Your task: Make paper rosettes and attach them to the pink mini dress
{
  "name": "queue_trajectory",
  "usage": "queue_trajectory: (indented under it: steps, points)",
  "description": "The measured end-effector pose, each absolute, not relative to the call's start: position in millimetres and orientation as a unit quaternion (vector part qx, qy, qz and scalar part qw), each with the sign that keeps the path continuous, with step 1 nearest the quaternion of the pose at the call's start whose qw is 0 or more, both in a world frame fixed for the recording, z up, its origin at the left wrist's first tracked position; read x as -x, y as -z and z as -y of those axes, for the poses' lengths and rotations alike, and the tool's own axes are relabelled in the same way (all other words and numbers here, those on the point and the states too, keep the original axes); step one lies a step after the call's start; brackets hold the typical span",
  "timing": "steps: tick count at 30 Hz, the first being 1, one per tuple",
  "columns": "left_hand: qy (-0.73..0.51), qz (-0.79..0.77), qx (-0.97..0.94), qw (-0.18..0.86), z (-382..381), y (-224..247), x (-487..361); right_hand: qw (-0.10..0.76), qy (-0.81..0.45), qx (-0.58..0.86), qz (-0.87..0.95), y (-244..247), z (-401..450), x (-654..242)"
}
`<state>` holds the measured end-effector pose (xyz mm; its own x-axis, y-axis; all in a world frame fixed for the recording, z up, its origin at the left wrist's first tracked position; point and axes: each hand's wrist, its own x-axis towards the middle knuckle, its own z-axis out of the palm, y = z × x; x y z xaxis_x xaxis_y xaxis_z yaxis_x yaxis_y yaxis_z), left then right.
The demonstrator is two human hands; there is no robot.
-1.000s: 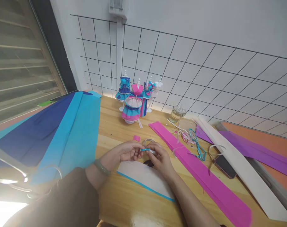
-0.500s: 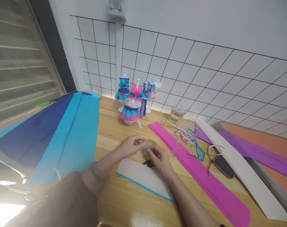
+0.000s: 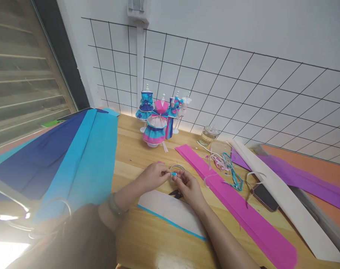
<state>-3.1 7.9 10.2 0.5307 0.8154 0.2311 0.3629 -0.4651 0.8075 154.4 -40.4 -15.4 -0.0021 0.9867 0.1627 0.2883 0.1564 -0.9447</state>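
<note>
Both hands meet over the table. A small blue piece (image 3: 173,174) sits between my fingertips. My left hand (image 3: 156,175), a bangle on its wrist, pinches at the left side of this piece. From the right, my right hand (image 3: 188,186) holds it between thumb and fingers. Just behind the fingers lies a pale ring-shaped roll (image 3: 178,166), partly hidden. Black scissors or clips (image 3: 176,194), partly covered by my right hand, rest below. Nearest to me is a pale pink paper sheet (image 3: 170,211) with a blue edge.
Small dress forms (image 3: 155,121) stand at the back, beside a glass jar (image 3: 208,135). Blue sheets (image 3: 94,149) cover the left. Rightward lie a magenta strip (image 3: 231,198), tangled ribbons (image 3: 233,175), a phone (image 3: 265,198), a white strip (image 3: 287,201) and purple paper (image 3: 282,170).
The blue piece between my fingertips now looks shorter and thicker. My left hand has shifted slightly, and a bit of pink shows behind it. My right hand has barely moved.
</note>
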Motion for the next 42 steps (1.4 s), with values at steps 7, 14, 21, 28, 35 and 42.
queue_trajectory:
  steps: [7,14,21,28,35,42]
  points:
    - [-0.349,-0.408,-0.688,0.488,-14,1,-1,0.459,-0.356,0.573,0.578,23,37,-157]
    - [-0.387,-0.399,-0.558,0.616,-21,13,-7,0.470,-0.310,0.598,0.570,23,36,-158]
    - [-0.398,-0.355,-0.409,0.741,-16,8,-8,0.455,-0.270,0.592,0.607,23,35,-157]
    - [-0.406,-0.297,-0.312,0.806,-16,5,-7,0.454,-0.251,0.565,0.642,22,32,-155]
    - [-0.410,-0.319,-0.272,0.810,-19,3,-6,0.440,-0.253,0.537,0.674,14,35,-158]
    - [-0.413,-0.338,-0.282,0.797,-22,4,-4,0.280,-0.131,0.543,0.781,-13,56,-183]
